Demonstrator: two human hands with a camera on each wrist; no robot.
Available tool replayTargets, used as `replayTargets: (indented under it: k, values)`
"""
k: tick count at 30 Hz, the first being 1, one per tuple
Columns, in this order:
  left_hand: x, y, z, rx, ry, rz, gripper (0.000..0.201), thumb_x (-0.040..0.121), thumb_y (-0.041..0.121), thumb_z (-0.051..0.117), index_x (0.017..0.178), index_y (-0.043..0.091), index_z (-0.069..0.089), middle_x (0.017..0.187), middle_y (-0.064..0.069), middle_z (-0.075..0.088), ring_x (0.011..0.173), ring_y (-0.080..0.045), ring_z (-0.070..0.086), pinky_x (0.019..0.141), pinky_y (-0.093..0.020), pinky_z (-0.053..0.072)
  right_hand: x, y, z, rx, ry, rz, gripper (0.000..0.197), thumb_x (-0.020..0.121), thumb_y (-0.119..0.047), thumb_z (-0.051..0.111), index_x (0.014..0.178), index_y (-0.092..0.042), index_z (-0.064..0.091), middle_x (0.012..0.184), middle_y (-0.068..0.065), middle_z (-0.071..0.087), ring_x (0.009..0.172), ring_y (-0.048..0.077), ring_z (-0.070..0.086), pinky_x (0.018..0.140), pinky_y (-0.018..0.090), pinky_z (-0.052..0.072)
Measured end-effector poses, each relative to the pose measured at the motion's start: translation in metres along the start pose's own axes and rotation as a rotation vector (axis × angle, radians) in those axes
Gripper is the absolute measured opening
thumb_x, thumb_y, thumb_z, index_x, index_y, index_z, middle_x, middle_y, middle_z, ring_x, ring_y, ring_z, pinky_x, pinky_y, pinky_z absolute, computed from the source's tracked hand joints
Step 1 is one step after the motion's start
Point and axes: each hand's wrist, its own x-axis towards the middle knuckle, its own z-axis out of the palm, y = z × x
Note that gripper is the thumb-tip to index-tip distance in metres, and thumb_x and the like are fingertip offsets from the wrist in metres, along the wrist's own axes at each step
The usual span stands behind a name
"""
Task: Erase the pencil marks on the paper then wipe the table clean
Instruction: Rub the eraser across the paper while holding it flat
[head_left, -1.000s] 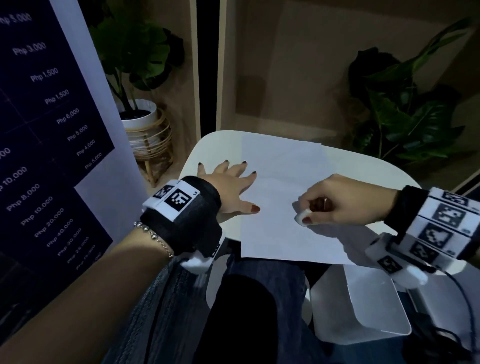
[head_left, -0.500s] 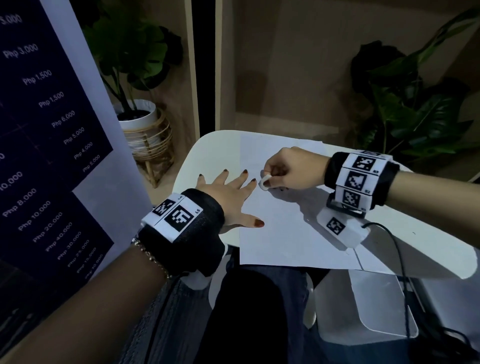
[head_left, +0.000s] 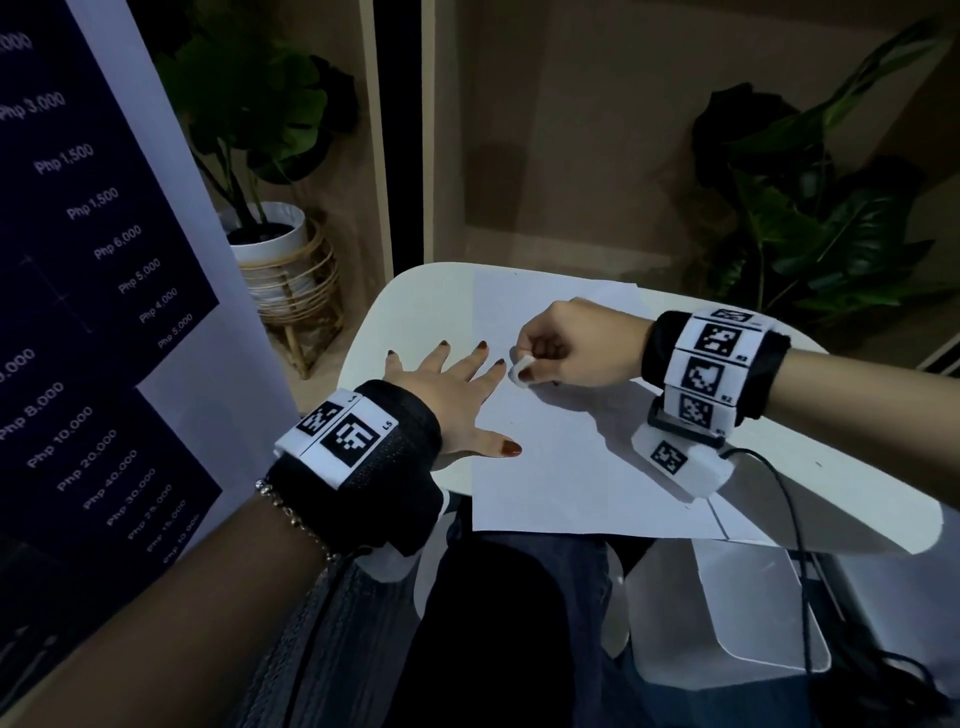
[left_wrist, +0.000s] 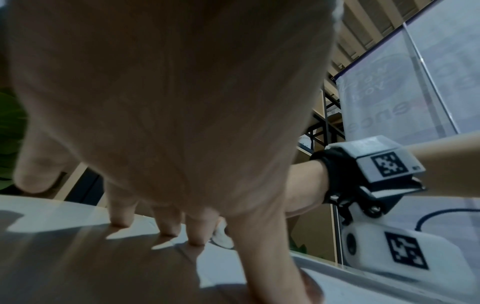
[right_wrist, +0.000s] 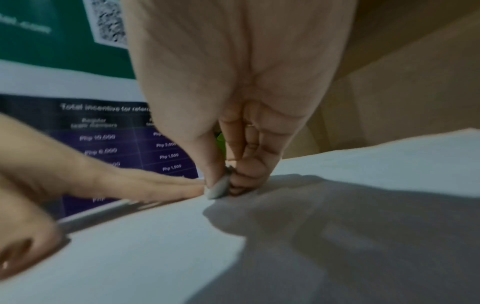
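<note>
A white sheet of paper (head_left: 571, 457) lies on a small white table (head_left: 415, 306). My left hand (head_left: 447, 384) lies flat with spread fingers across the paper's left edge and the table, holding the sheet down. My right hand (head_left: 561, 348) pinches a small white eraser (head_left: 522, 371) between thumb and fingers, its tip on the paper just right of my left fingertips. In the right wrist view the eraser (right_wrist: 218, 188) touches the paper (right_wrist: 155, 257) under my thumb. In the left wrist view the eraser (left_wrist: 222, 236) shows beyond my left fingers (left_wrist: 168, 224). I make out no pencil marks.
A tall banner (head_left: 93, 291) with price figures stands close on the left. A potted plant in a rattan stand (head_left: 280, 260) sits behind it, another plant (head_left: 810, 208) at the back right. A white chair seat (head_left: 737, 613) and a black cable (head_left: 800, 545) are below the table's right side.
My right hand moved with the eraser from the paper's middle right up and left to beside my left fingertips, then stayed about there. My left hand kept pressing the paper.
</note>
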Motion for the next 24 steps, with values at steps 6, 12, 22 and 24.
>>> replayTargets:
  k: [6,12,22,24]
  values:
    - [0.002,-0.001,0.001,0.007,-0.006,0.001,0.094,0.088,0.074,0.038,0.154,0.034,-0.016,0.160,0.012,-0.025,0.150,-0.024,-0.016,0.115,-0.066,0.001,0.002,-0.001,0.000,0.005,-0.011,-0.001,0.013,0.091,-0.034,0.068,0.081,-0.026,0.067,0.074,-0.012,0.066,0.067,0.004,0.056,0.069,0.021,0.040]
    - [0.002,-0.001,0.001,0.004,-0.003,0.001,0.094,0.088,0.074,0.038,0.154,0.034,-0.016,0.160,0.012,-0.024,0.150,-0.024,-0.016,0.115,-0.067,0.001,0.003,-0.002,-0.001,0.022,-0.018,0.005,0.014,0.090,-0.035,0.069,0.084,-0.023,0.072,0.076,-0.008,0.070,0.067,0.005,0.057,0.069,0.022,0.043]
    - [0.004,-0.003,0.003,0.005,0.018,-0.015,0.100,0.086,0.076,0.039,0.155,0.026,-0.014,0.160,0.014,-0.023,0.150,-0.021,-0.013,0.115,-0.066,0.001,0.001,-0.013,0.002,-0.009,-0.048,0.006,0.016,0.089,-0.032,0.069,0.075,-0.029,0.065,0.068,-0.013,0.064,0.061,0.000,0.054,0.064,0.016,0.039]
    - [0.004,-0.003,0.003,0.010,0.017,-0.018,0.100,0.087,0.076,0.039,0.156,0.026,-0.014,0.160,0.014,-0.023,0.150,-0.021,-0.013,0.115,-0.066,0.001,-0.001,-0.015,0.003,0.013,-0.080,-0.006,0.014,0.089,-0.034,0.070,0.077,-0.029,0.067,0.068,-0.014,0.064,0.062,-0.001,0.055,0.066,0.016,0.040]
